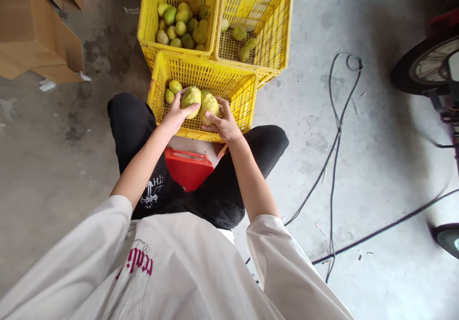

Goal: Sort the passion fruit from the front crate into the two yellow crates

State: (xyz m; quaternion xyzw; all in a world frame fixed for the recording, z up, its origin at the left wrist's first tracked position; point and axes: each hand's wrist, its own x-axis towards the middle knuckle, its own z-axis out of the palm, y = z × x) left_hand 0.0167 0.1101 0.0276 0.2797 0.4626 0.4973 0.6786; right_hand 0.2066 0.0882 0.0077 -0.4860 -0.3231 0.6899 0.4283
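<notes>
My left hand (176, 112) is closed around a large, lumpy yellow-green fruit (191, 101), perhaps a citron. A second fruit of the same kind (209, 106) is in my right hand (225, 120), the thumb across its near side. The two fruits are side by side, touching or nearly so, above the front yellow crate (247, 109). Inside that crate, left of my hands, are two smaller yellow-green fruits (175, 86). Part of another fruit (205, 92) shows behind the held ones. My hands hide some of the crate's floor.
Behind stand a left yellow crate (148, 21) with many fruits and a right one (283, 28) with several. A red plastic stool (189, 169) is between my legs. Cardboard boxes (39, 33) are at left, black cables (335, 148) and a wheel (412, 69) at right.
</notes>
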